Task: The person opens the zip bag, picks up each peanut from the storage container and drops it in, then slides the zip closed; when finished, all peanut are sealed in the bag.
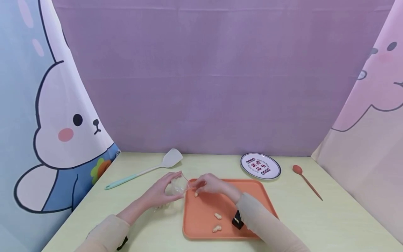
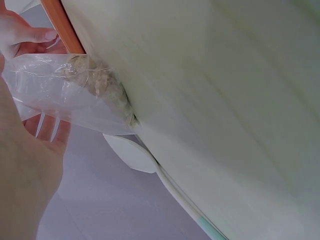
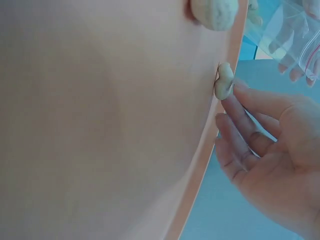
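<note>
My left hand (image 1: 162,189) holds a clear zip plastic bag (image 1: 179,184) with its mouth toward the tray. Through the film in the left wrist view, tan peanuts show low in the bag (image 2: 100,82). Thumb and fingers lie on opposite sides of it. Over the left part of an orange tray (image 1: 204,229) is my right hand (image 1: 210,183), its fingers loosely bent. In the right wrist view, its thumb and index fingertips are right at a peanut (image 3: 224,82) by the tray's rim. Two more peanuts, one farther up (image 1: 218,216) and one nearer (image 1: 217,228), lie on the tray.
A white spatula (image 1: 171,158) with a mint handle lies at the back left. An oval plate (image 1: 260,166) with red lettering is behind the tray, and a red spoon (image 1: 303,176) lies to the right. A purple cloth (image 1: 214,87) hangs along the table's back edge.
</note>
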### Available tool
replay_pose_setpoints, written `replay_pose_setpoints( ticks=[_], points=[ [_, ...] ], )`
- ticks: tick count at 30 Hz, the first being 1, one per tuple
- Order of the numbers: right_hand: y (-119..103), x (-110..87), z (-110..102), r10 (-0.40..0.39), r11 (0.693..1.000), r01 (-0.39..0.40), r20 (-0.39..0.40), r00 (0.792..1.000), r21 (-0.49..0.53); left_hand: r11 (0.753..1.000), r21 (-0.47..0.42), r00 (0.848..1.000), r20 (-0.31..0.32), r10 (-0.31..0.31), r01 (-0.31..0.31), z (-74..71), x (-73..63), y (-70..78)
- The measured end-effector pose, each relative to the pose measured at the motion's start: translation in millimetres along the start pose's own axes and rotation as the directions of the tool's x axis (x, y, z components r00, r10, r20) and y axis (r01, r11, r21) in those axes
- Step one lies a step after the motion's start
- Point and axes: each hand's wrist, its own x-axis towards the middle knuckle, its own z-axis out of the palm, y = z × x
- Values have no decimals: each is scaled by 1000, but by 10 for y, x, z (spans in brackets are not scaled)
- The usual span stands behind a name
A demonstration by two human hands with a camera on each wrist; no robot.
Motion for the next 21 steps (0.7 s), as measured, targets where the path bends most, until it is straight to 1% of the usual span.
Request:
replay_pose_setpoints(
  ticks=[4, 9, 13, 17, 19, 21],
  points=[
    [-2, -29, -20, 33, 999, -33, 0, 999, -10, 1000, -2, 1000, 3, 2, -2, -3, 12, 12],
    [38, -86, -57, 47, 999, -47, 17, 999, -22, 1000, -3, 1000, 12, -1, 1, -6, 15, 20],
    [87, -140, -102, 70, 998, -70, 53, 996, -10, 1000, -4, 1000, 20, -12, 12, -6, 11, 21],
    [115, -208, -160, 73, 997, -73, 87, 994, -5, 1000, -11, 1000, 17, -8, 8, -4, 15, 15],
    [129, -237, -177, 61, 998, -60, 92, 994, -8, 1000, -8, 1000, 16, -3, 3, -2, 16, 9],
    [143, -260, -178, 65, 998, -64, 94, 994, -9, 1000, -11, 1000, 17, 0, 0, -1, 15, 5]
  ],
)
